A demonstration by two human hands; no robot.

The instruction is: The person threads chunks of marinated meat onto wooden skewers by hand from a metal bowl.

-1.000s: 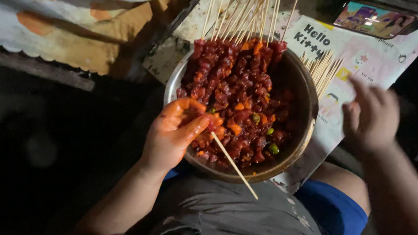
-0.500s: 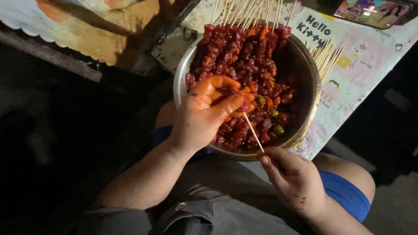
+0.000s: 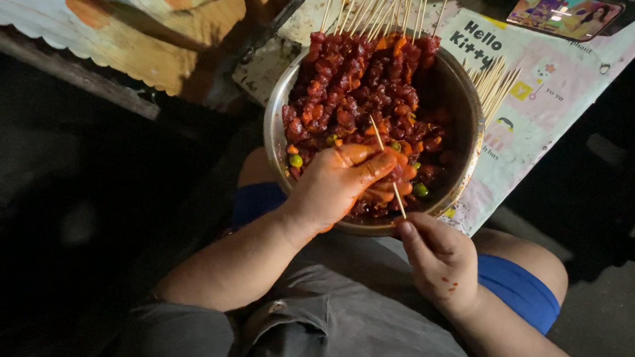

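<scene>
A metal bowl (image 3: 473,114) rests against my lap, full of red marinated meat pieces with bits of carrot and peas. Finished meat skewers (image 3: 363,65) lie stacked across its far side. My left hand (image 3: 339,183), smeared orange with marinade, is in the bowl gripping a piece of meat around a thin bamboo skewer (image 3: 385,160). My right hand (image 3: 437,253) pinches the skewer's near end at the bowl's rim.
A bundle of bare bamboo sticks (image 3: 493,83) lies on a printed plastic table cover (image 3: 547,89) right of the bowl. A phone (image 3: 565,14) with a lit screen sits at the top right. A patterned cloth (image 3: 101,22) covers a surface at the upper left.
My right hand came in from the right side and took the skewer's near end. My left hand shifted deeper into the bowl, closing on meat around the stick.
</scene>
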